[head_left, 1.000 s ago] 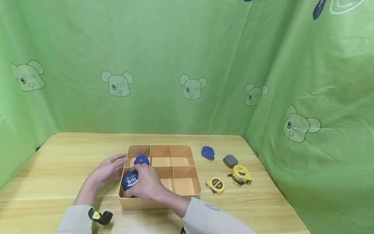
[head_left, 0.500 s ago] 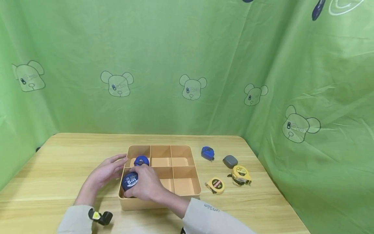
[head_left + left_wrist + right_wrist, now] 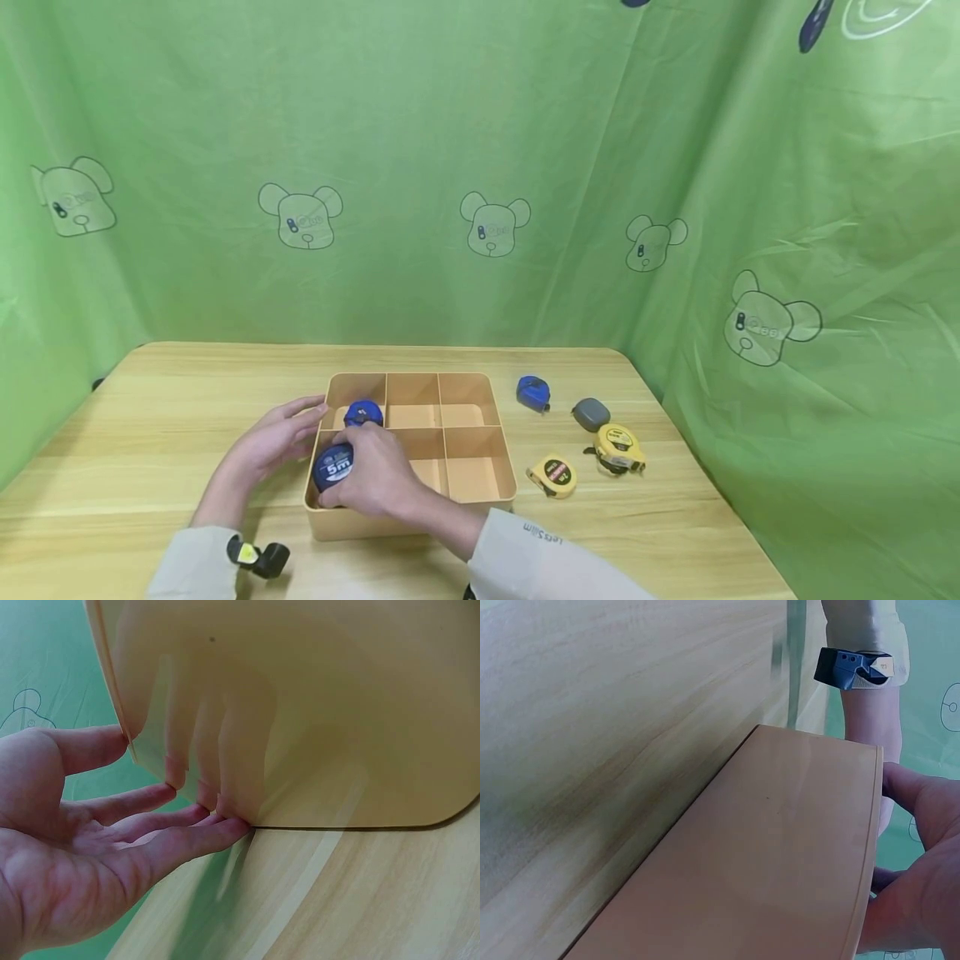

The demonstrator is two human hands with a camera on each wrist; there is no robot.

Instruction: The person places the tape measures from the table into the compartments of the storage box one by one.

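Observation:
An orange-tan divided box [image 3: 408,523] stands on the table, split into two rows of compartments. My right hand [image 3: 382,471] reaches into its front left compartment and grips a dark blue tape measure [image 3: 330,467] marked 5m. Behind that, a brighter blue tape measure [image 3: 363,412] sits in the back left compartment. My left hand [image 3: 273,442] is at the box's left side; in the left wrist view its straight fingertips [image 3: 232,829] touch the outer wall low down, and the thumb is at the rim. The right wrist view shows the box's front wall, with the right hand's [image 3: 922,862] fingers hidden behind it.
Right of the box lie a blue tape measure [image 3: 533,392], a small grey tape-measure-like case [image 3: 592,414], a larger yellow tape measure [image 3: 619,447] and a smaller yellow one [image 3: 554,476]. A green curtain [image 3: 405,167] surrounds the wooden table [image 3: 180,400] behind and at the sides.

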